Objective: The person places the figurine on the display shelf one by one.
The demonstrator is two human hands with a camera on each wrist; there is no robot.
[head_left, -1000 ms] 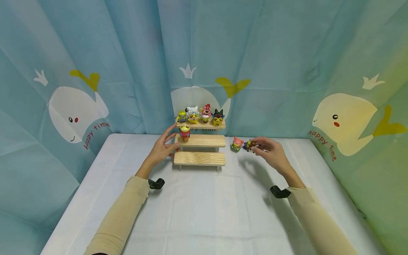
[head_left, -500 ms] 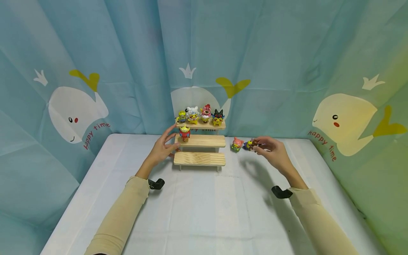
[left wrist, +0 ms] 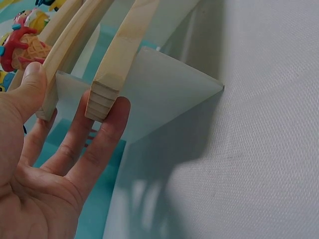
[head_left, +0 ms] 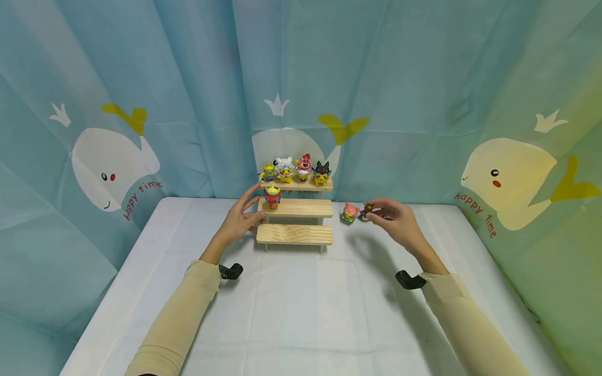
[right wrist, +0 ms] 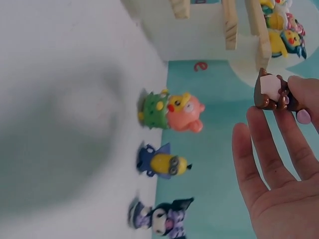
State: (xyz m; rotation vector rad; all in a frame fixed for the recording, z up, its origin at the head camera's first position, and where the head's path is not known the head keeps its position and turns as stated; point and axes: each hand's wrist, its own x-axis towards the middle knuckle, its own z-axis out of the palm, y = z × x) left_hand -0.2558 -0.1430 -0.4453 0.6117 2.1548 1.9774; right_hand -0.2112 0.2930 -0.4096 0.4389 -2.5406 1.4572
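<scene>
My left hand (head_left: 239, 220) holds the left end of a three-tier wooden display stand (head_left: 294, 234). In the left wrist view its thumb presses the middle board (left wrist: 75, 45) and its fingertips touch the lowest board (left wrist: 117, 64). A red figurine with an ice-cream-cone base (left wrist: 30, 50) stands on the middle tier by the thumb. To the right of the stand, my right hand (head_left: 397, 222) pinches a small brown figurine (right wrist: 271, 92) between thumb and fingers. The right wrist view has it off the table, its base turned to the left of that picture.
Several figurines, among them a black-eared one (head_left: 322, 173), line the top tier. On the table right of the stand are a pink-and-green figurine (right wrist: 172, 110), a yellow-and-blue minion (right wrist: 164, 162) and a black-and-purple figurine (right wrist: 162, 216). A blue curtain (head_left: 400, 78) hangs behind.
My right hand shifts slightly right, then back left with the brown figurine, which now covers much of the minion in the head view. The left hand and the stand stay put.
</scene>
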